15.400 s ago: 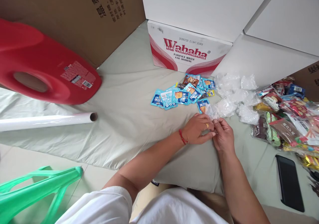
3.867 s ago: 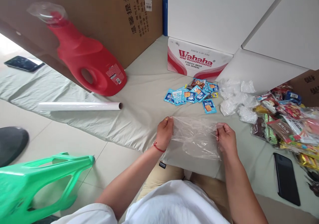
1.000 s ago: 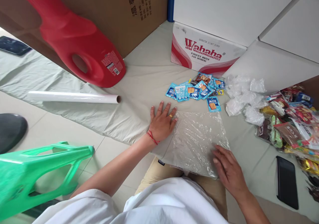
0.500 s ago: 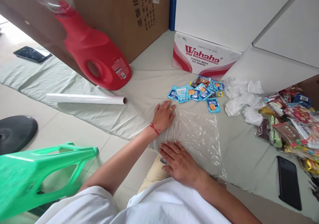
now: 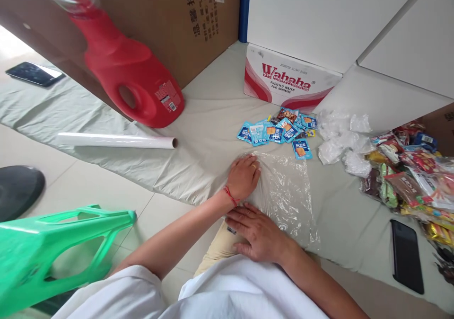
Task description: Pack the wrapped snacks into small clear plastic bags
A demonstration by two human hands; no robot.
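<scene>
A sheet of clear plastic film (image 5: 289,196) lies spread on the cloth in front of me, wrinkled along its right side. My left hand (image 5: 244,177), with a red string bracelet at the wrist, rests palm down on the film's left part, its fingers stretched forward. Nearer my body, my right hand (image 5: 257,231) lies flat across the film's near left edge, fingers extended. Neither hand grips anything I can see. Just beyond the film are several small blue snack packets (image 5: 275,132). A white roll (image 5: 117,140) lies to the left.
Behind stand a red jug (image 5: 142,82), a cardboard box (image 5: 198,63) and a Wahaha carton (image 5: 291,80). Crumpled clear plastic (image 5: 340,139), assorted snack packets (image 5: 407,186) and a black phone (image 5: 407,257) lie right. A green stool (image 5: 31,248) stands at lower left.
My left hand has slid to the right over the film and nearer my right hand, its fingers drawing back from the blue packets. My right hand has barely moved. The view has shifted slightly.
</scene>
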